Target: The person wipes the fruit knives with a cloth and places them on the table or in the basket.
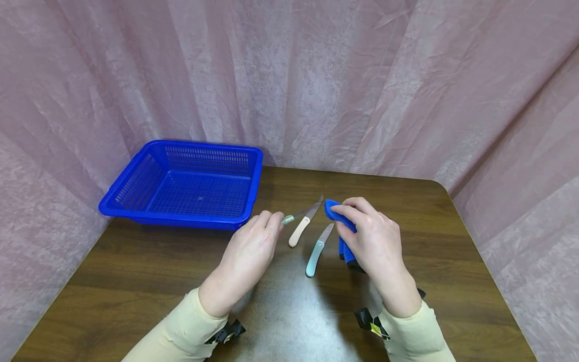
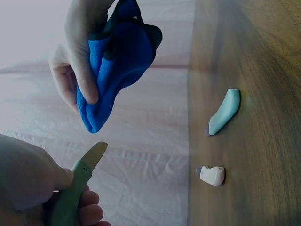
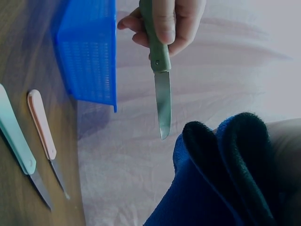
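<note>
Toward the worktop's far edge [image 1: 353,177], the left hand [image 1: 251,246] grips a green-handled knife [image 1: 288,219], the right hand [image 1: 374,234] a blue cloth [image 2: 123,59].

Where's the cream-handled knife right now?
In the head view, the cream-handled knife lies on the tabletop near mid-frame, right of the blue basket and just left of the mint-handled knife.

Table [image 1: 434,226]; basket [image 1: 169,218], peach knife [image 1: 298,234], mint knife [image 1: 314,259]
</note>
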{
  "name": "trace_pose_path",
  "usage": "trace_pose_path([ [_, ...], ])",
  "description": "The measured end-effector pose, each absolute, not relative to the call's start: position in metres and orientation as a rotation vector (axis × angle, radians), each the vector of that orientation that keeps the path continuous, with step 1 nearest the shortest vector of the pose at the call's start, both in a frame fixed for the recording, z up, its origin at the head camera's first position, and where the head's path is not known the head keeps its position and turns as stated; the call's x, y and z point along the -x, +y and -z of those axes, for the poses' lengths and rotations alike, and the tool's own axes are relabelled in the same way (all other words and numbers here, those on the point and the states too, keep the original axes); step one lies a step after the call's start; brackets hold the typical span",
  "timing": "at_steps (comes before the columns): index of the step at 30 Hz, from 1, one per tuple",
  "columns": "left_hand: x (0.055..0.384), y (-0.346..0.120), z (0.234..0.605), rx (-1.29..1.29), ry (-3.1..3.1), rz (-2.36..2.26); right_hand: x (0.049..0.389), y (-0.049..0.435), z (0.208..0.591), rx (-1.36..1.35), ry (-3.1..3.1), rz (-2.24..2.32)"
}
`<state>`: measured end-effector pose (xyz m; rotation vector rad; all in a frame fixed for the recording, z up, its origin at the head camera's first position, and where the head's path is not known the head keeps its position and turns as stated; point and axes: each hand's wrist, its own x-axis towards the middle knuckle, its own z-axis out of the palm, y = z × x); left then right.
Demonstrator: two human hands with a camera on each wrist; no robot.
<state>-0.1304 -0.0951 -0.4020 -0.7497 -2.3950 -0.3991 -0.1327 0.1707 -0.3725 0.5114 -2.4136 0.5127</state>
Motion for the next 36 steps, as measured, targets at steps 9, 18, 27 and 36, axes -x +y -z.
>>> trace_pose_path([
  [9, 0.1317, -0.0984, 0.4029, 0.75, -2.38, 0.357, 0.1308, 0.1695, 0.3717, -0.519, -2.424, -0.51],
  [18, 0.1338, -0.0998, 0.4048, 0.733, -2.351, 0.325, 0.1297, 0.1682, 0.3715, -0.535, -2.413, -0.512],
  [27, 0.133, -0.099, 0.4057, 0.672, -2.354, 0.349, 0.1282, 0.1648, 0.3706, -0.554, -2.436, -0.514],
  [36, 0.1324, -0.0993, 0.402, 0.674, -2.396, 0.401, 0.1278, 0.164, 0.37, -0.558, -2.441, -0.503],
])
